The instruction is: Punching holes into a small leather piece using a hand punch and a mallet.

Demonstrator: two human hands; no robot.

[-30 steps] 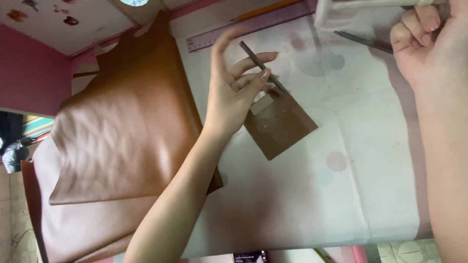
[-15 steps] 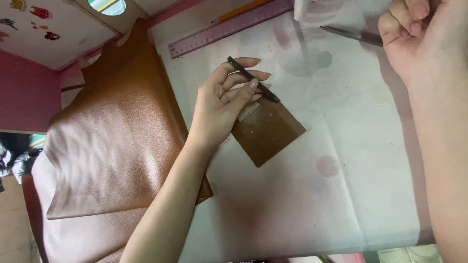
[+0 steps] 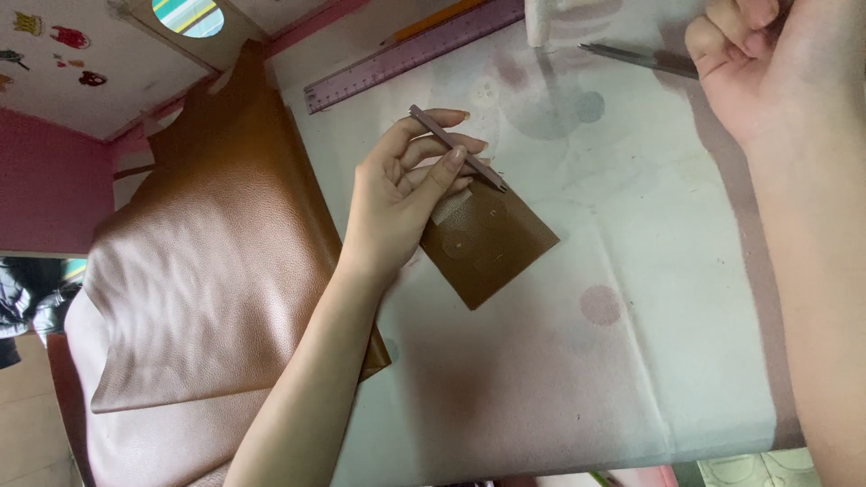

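- The large brown leather hide [image 3: 207, 280] filled the left of the frame, draped over the table [image 3: 631, 379] edge and sagging off it at lower left. Its weight looked likely to drag it further off, and its right edge lay under the forearm, near the small piece, where it could crowd the work.
- The table's pale covering with faded round spots took up the centre and right; it looked thin, so a sharp point pressed hard could go through it.
- The right hand [image 3: 767, 63], at the upper right, was closed in a fist around a slim metal tool [image 3: 631, 59] whose point stuck out toward the left. A swing of that arm could catch the point on the covering or the other hand.
- The left hand [image 3: 406, 194], at the centre, pinched a thin dark pen-like tool [image 3: 456, 149] between fingers and thumb, while its fingertips rested on the small brown leather piece [image 3: 487, 243].
- That small piece lay flat at the centre, just right of the hide, with faint circles on it; held only at one corner, it could pivot and spoil a mark.
- A purple ruler [image 3: 406, 59] lay along the upper edge, well apart from both hands.
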